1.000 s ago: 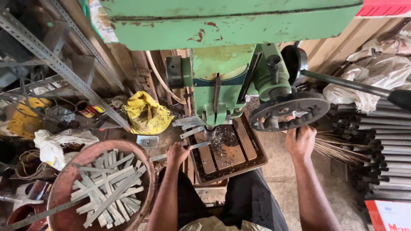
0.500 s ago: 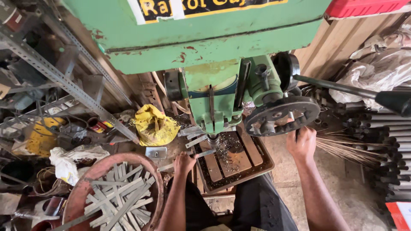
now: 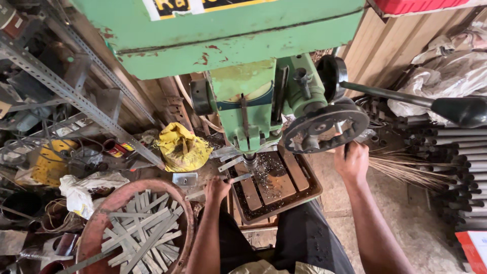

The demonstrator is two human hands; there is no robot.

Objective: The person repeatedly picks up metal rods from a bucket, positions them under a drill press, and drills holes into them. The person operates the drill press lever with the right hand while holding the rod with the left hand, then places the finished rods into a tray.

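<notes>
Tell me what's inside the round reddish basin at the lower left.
The reddish basin holds a loose heap of flat grey metal strips, crisscrossed over one another. Its bottom is hidden under the strips, and its lower edge runs out of the picture.

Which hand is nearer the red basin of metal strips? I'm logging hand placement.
Left. The left hand holds a strip just right of the red basin; the right hand grips the handwheel, far across.

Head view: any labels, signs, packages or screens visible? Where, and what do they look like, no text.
Label: on the green drill press head, top centre; white rectangle with a black and yellow band.
Red and white package: bottom right corner on the floor, cut off by the frame.
Yellow bag: crumpled, left of the machine column.
Screens: none.
</notes>
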